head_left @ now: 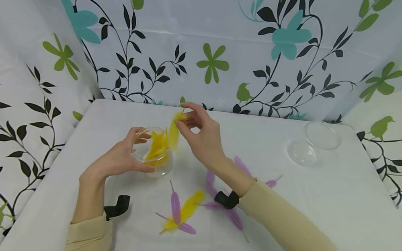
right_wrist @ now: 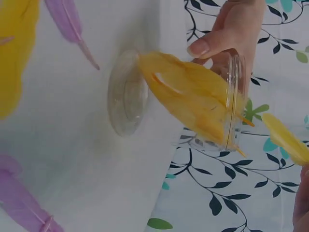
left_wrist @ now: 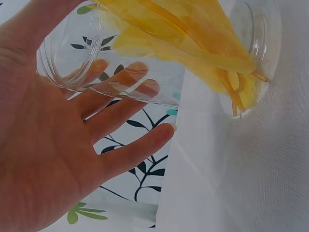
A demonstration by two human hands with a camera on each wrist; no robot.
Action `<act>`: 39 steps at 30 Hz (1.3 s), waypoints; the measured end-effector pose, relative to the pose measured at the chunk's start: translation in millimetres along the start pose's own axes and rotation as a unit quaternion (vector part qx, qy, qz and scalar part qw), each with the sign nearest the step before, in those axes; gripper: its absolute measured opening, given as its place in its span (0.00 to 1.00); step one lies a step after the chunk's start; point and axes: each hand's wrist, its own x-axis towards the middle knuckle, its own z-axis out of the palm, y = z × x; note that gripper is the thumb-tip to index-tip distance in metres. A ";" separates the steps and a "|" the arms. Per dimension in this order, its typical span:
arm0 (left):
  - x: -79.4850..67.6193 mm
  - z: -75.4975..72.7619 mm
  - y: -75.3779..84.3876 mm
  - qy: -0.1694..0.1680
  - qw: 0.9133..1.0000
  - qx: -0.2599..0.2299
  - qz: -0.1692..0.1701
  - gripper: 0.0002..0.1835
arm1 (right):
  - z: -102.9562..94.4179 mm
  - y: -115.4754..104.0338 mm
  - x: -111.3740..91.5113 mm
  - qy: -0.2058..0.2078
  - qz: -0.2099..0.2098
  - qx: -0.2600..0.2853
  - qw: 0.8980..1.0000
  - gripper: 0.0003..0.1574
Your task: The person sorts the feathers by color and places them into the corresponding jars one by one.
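Yellow feather [head_left: 173, 135]: right grip [head_left: 201, 135] pinches it just beside the mouth of jar [head_left: 161, 172] | jar: stands on worktop [head_left: 257, 143], left grip [head_left: 119, 157] curved around it, perhaps for keeping it steady

Feathers [head_left: 159, 147] in jar [head_left: 142, 151] at left, loose feathers [head_left: 188, 208] on table [head_left: 342, 204], second jar [head_left: 302, 153] behind them, right.

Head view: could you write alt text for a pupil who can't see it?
A right hand pinches a yellow feather beside the mouth of a clear jar that the left hand holds, with yellow feathers inside. Nearer the viewer, purple feathers and a loose yellow feather lie on a white surface; another clear container is back right.
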 end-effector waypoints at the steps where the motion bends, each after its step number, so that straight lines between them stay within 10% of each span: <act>1: 0.1 0.3 0.2 0.000 1.000 -0.002 0.000 0.62 | 2.9 -0.5 2.5 -0.001 0.004 0.005 1.000 0.19; 10: 1.0 0.3 -1.2 0.006 1.000 0.000 0.005 0.62 | 28.2 4.5 3.6 -0.067 0.034 -0.071 0.995 0.06; 22: -0.2 0.1 -0.6 0.006 1.000 -0.002 0.009 0.62 | 40.9 10.9 -1.8 -0.234 0.087 -0.186 0.950 0.14; 39: -0.1 1.5 0.7 0.002 1.000 0.006 -0.002 0.64 | -9.7 9.8 -20.1 -0.174 0.056 -0.156 0.971 0.20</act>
